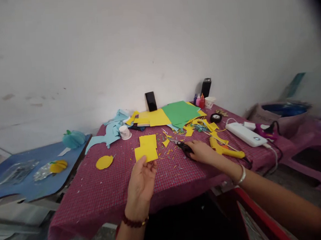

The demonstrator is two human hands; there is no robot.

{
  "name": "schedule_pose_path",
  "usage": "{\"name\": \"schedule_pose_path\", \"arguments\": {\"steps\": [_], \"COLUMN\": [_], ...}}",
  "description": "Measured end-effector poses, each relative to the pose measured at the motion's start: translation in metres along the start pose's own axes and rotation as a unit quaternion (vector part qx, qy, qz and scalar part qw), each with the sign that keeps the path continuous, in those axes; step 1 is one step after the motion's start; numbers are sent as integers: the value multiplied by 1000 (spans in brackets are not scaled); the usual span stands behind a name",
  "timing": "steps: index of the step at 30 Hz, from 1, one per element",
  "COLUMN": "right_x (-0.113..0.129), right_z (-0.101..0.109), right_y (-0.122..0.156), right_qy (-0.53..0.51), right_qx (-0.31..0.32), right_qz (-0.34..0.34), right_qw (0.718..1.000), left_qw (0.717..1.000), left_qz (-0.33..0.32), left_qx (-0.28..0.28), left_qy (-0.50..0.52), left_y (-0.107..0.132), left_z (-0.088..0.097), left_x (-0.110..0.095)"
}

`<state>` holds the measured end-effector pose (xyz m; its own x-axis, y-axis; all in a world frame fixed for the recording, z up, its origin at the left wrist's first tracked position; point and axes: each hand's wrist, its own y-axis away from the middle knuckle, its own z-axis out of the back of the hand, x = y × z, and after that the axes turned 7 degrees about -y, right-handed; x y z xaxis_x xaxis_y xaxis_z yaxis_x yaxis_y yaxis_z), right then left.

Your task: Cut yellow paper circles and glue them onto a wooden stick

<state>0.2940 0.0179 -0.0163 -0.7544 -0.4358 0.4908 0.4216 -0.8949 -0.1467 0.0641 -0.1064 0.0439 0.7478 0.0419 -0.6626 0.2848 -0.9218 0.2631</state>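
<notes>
My left hand (143,177) pinches the near edge of a yellow paper piece (144,155), thumb on top and fingers beneath. Partly under that piece lies another yellow paper (148,139). My right hand (199,151) is closed on the black handles of a pair of scissors (184,146). Their blades point left toward the paper, apart from it, low over the cloth. A round yellow paper cutout (104,162) lies to the left. Small yellow scraps (166,143) are scattered around the blades.
Green sheets (180,113) and yellow sheets (159,117) lie at the back beside a leaning phone (151,101). A paper cup (124,132) stands left. A yellow glue gun (227,150), white power bank (246,133) and black tape roll (216,118) sit right. Paper pumpkins (74,139) rest on a blue table (18,161).
</notes>
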Motion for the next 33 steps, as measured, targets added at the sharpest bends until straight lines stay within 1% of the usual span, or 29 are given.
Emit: {"name": "schedule_pose_path", "arguments": {"steps": [4, 6, 7, 8, 10, 11, 12, 13, 14, 16, 17, 19, 22, 24, 25, 27, 28, 29, 31, 33], "right_x": [5, 11, 16, 22, 34, 39, 43, 46, 46, 39, 34, 21, 10, 13, 19, 38, 50, 63, 85, 102], "right_z": [24, 32, 34, 34, 28, 23, 17, 11, 4, -9, -14, -21, -25, -22, -19, -11, -6, -3, 2, 3], "right_y": [-14, -9, -3, 6, 26, 35, 43, 49, 52, 53, 52, 48, 45, 47, 49, 57, 63, 68, 79, 88], "right_qy": [-49, -91, -132, -183, -334, -373, -383, -359, -311, -181, -122, -44, -9, -7, -18, -82, -141, -210, -348, -436], "right_qx": [29, 42, 48, 55, 70, 75, 68, 47, 16, -45, -62, -65, -54, -59, -67, -90, -92, -75, -10, 29], "right_qz": [9, 20, 29, 43, 73, 85, 95, 102, 102, 87, 76, 65, 68, 67, 68, 77, 86, 94, 109, 126], "right_qw": [998, 995, 990, 981, 937, 921, 917, 927, 945, 979, 988, 995, 996, 996, 995, 990, 982, 970, 931, 890], "left_qw": [997, 994, 992, 991, 990, 990, 989, 989, 989, 991, 992, 993, 994, 995, 995, 995, 995, 995, 993, 990], "left_qz": [-71, -112, -126, -135, -142, -144, -146, -147, -145, -136, -129, -119, -105, -92, -87, -76, -72, -69, -67, -65], "left_qx": [-2, -8, -10, -11, -8, -5, -3, -2, -1, -3, -7, -22, -33, -27, -23, -14, -7, 2, 26, 48], "left_qy": [5, 6, 5, 3, -1, -1, 1, 4, 6, 6, 6, 3, -8, -26, -35, -58, -68, -77, -96, -119], "left_y": [14, 19, 22, 25, 30, 33, 35, 37, 38, 40, 41, 41, 41, 41, 41, 43, 44, 45, 47, 48], "left_z": [3, 6, 7, 7, 8, 8, 7, 7, 7, 7, 6, 6, 4, 3, 2, 2, 1, 1, 2, 3], "left_x": [7, 8, 9, 9, 9, 9, 8, 8, 8, 7, 7, 9, 12, 15, 17, 20, 22, 24, 26, 28]}}
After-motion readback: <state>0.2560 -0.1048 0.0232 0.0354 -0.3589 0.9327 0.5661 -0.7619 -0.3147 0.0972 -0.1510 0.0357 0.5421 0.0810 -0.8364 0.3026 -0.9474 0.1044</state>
